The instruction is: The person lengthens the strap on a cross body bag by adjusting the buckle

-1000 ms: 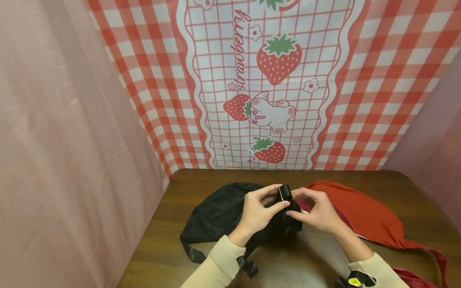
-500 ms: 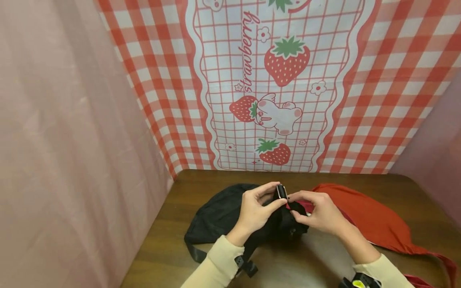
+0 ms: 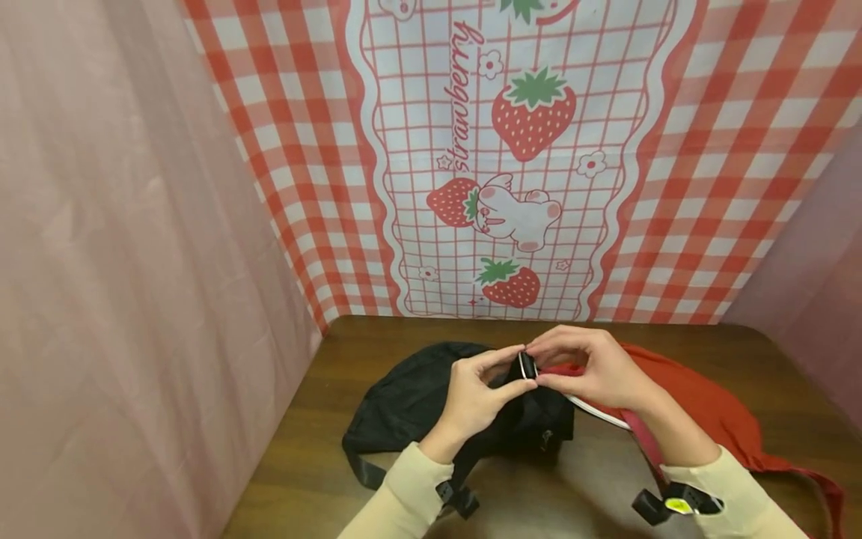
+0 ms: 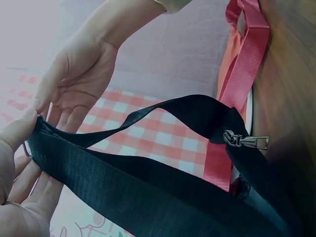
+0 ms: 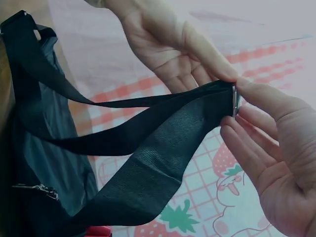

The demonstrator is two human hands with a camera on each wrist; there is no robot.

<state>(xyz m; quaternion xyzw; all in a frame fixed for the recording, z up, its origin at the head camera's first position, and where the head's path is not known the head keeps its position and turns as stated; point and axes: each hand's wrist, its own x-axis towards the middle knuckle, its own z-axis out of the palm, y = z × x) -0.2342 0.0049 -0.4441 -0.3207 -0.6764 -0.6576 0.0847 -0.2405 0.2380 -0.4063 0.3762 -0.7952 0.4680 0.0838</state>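
Note:
Both hands meet at a strap slider (image 3: 528, 366), a metal-edged buckle threaded with black webbing. My left hand (image 3: 471, 397) pinches it from the left between thumb and fingers. From the other side, my right hand (image 3: 595, 370) grips the same slider, thumb below and fingertips above. In the right wrist view the slider (image 5: 234, 101) stands upright between the fingertips, and the black strap (image 5: 163, 158) runs from it in loops. That strap belongs to a black bag (image 3: 411, 397) lying on the table; its zipper pull (image 4: 247, 140) hangs loose in the left wrist view.
An orange-red bag (image 3: 700, 404) lies at the right, behind the right forearm, with a pink-red strap (image 3: 643, 438). The wooden table (image 3: 283, 479) ends at a checked strawberry cloth (image 3: 532, 165). A pink curtain (image 3: 135, 262) hangs at the left.
My right hand has shifted up and left from the webbing beside the slider onto the slider itself. More of the pink-red strap and a white edge of the orange-red bag now show.

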